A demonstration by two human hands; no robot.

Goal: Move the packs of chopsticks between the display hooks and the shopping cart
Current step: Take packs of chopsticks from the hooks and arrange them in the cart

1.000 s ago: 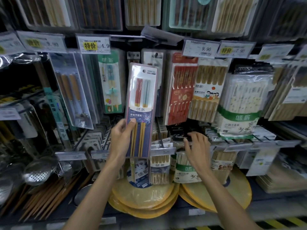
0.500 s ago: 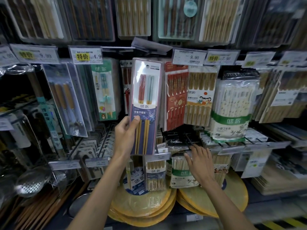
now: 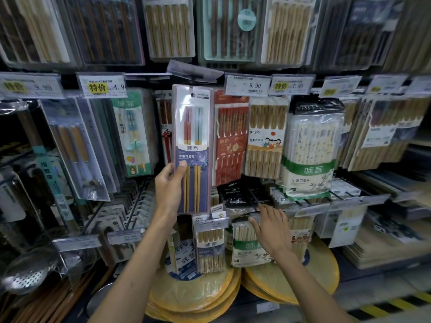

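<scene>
top-row packs [image 3: 170, 26] cut off | R price tags [image 3: 340, 86] blurred

Price tags [image 3: 248, 85]: along the upper rail, some yellow.
Skimmer [image 3: 28, 273]: metal, lower left.
Mats [image 3: 193, 297]: round, yellow, stacked below.
Stripe [image 3: 391, 304]: yellow-black, floor right.

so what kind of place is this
Very likely a shop's kitchenware aisle: packs of chopsticks hang in rows, price tags reading 9.90 and 7.90 are clipped above them, and the left hand holds one boxed pack up at the display.
</scene>
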